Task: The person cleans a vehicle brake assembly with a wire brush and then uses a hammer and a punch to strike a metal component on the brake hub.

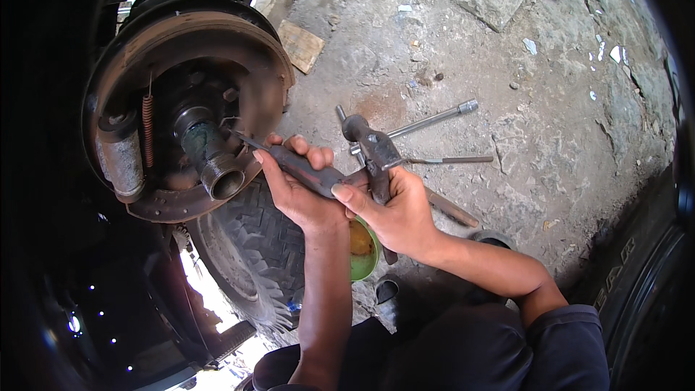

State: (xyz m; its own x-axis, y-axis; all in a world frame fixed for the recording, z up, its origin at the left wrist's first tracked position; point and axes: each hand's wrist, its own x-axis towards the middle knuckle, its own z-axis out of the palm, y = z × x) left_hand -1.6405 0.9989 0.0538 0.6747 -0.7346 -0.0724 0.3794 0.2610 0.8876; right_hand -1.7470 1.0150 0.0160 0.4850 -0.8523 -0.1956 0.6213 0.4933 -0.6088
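Note:
My left hand [304,192] is wrapped round the dark handle of a screwdriver [308,174]. Its thin metal shaft points left at the brake assembly [253,94], close to the inner edge of the brake shoe; whether the tip touches is hard to see. My right hand [398,210] is closed on a hammer [376,148] just below its rusty head, beside the butt of the screwdriver handle. The right thumb lies against that handle. In the assembly, a threaded hub spindle [210,156] sticks out, with a coil spring [148,130] left of it.
Right of my hands a long socket wrench [434,119] and a thin flat tool [456,160] lie on the rough ground. A brown bar [452,208] is nearer. Below my hands sits a green bowl [369,264]. A tyre [271,239] lies under the assembly; another tyre [630,268] stands at right.

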